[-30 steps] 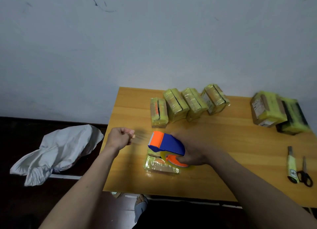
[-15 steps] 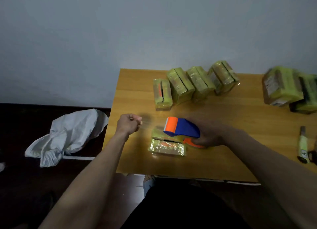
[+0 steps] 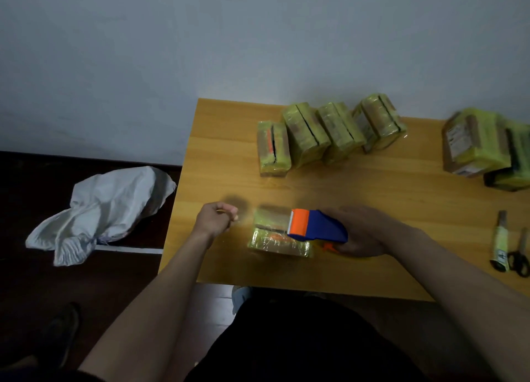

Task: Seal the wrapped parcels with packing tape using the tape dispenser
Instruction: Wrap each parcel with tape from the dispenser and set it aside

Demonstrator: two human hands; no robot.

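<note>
Left hand (image 3: 215, 219), lower centre, pinches what seems a clear tape end; the parcel (image 3: 279, 237) lies mid-sealing; right hand (image 3: 360, 230) grips the tape dispenser (image 3: 317, 226). Six parcels upper right look wrapped already.

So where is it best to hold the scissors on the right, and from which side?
Probably grip the scissors at the black handle loops, coming from the near table edge. The loops point toward the person and the blades point away; a cutter lies close on their left.
</note>
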